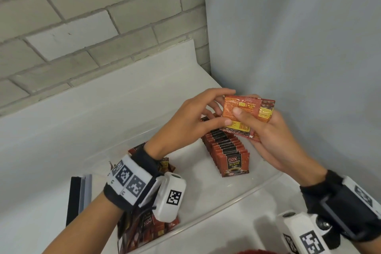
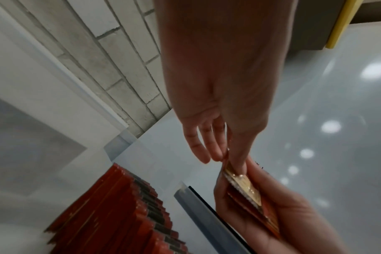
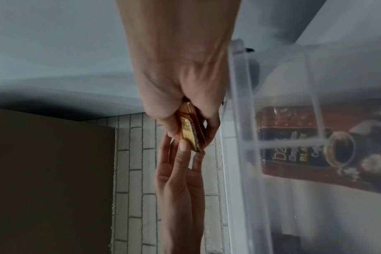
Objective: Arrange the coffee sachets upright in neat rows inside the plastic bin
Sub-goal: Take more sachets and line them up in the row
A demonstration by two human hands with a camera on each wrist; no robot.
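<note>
Both hands hold a small stack of red and yellow coffee sachets (image 1: 261,109) above the clear plastic bin (image 1: 226,198). My right hand (image 1: 247,107) grips the stack from below, thumb across the top sachet. My left hand (image 1: 221,109) pinches the stack's left edge between forefinger and thumb. The left wrist view shows that pinch (image 2: 233,165) on the sachets (image 2: 244,187). In the right wrist view the stack (image 3: 188,134) sits edge-on between both hands. A neat row of upright sachets (image 1: 228,150) stands in the bin just below the hands.
A loose pile of sachets (image 1: 144,227) lies at the bin's near left, partly under my left wrist. A dark flat object with grey layers (image 1: 79,198) stands left of the bin. A brick wall is behind and a plain wall close on the right.
</note>
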